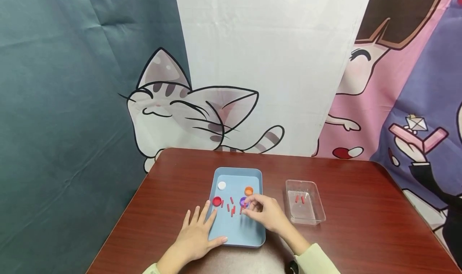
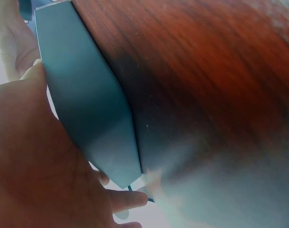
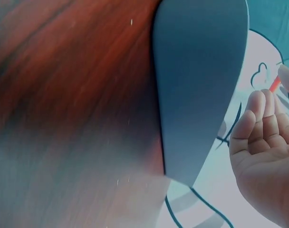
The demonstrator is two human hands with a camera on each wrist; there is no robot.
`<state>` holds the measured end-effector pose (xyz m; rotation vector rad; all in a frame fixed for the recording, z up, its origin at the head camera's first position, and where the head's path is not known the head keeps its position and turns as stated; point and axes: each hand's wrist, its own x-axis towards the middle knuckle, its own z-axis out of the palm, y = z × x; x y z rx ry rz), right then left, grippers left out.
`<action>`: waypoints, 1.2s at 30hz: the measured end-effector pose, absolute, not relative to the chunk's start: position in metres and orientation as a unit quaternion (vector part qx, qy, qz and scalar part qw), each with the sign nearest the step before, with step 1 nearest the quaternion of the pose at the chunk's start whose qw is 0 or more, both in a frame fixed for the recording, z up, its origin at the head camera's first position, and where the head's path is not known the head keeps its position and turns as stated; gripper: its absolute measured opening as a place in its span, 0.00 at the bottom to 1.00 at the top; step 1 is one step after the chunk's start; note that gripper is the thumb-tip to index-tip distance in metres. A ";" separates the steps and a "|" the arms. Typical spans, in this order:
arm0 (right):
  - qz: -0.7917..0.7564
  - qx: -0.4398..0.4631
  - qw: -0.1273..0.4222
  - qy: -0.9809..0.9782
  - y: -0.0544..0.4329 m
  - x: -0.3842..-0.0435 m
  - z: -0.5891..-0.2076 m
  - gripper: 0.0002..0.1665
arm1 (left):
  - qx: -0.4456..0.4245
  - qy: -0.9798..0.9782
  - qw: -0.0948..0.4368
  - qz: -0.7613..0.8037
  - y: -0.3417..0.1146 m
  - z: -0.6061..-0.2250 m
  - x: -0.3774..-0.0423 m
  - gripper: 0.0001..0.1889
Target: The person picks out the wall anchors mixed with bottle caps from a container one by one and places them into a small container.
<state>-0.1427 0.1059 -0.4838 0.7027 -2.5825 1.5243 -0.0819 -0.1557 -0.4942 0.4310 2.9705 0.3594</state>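
Note:
A light blue tray (image 1: 236,236) lies on the table with several short red sticks (image 1: 228,208) scattered on it. My right hand (image 1: 267,213) is over the tray's right side, pinching one small red stick (image 3: 275,84) between thumb and fingertips. Right by those fingertips is a purple cap (image 1: 243,201), partly hidden by the hand. My left hand (image 1: 196,234) rests with spread fingers on the tray's left rim, its thumb over the near edge. A red cap (image 1: 216,201), a white cap (image 1: 221,185) and an orange cap (image 1: 248,191) also sit in the tray.
To the right of the tray stands a clear plastic box (image 1: 306,218) with two red sticks (image 1: 300,199) in it. The brown wooden table (image 1: 173,185) ends at a wall hung with printed cartoon cloth (image 1: 274,65).

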 end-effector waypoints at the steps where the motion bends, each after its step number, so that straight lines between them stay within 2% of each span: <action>1: 0.498 0.229 0.032 -0.836 0.108 -0.143 -0.484 0.13 | 0.142 0.981 0.060 0.118 -0.156 -0.494 -0.082 0.50; 10: 0.516 0.246 0.036 -0.820 0.127 -0.145 -0.478 0.16 | 0.142 0.980 0.061 0.123 -0.156 -0.496 -0.082 0.50; 20: 0.505 0.231 0.029 -0.831 0.150 -0.148 -0.475 0.14 | 0.141 0.980 0.063 0.125 -0.155 -0.498 -0.082 0.50; 36: 0.485 0.224 0.052 -0.844 0.184 -0.151 -0.476 0.14 | 0.140 0.980 0.069 0.119 -0.155 -0.496 -0.082 0.50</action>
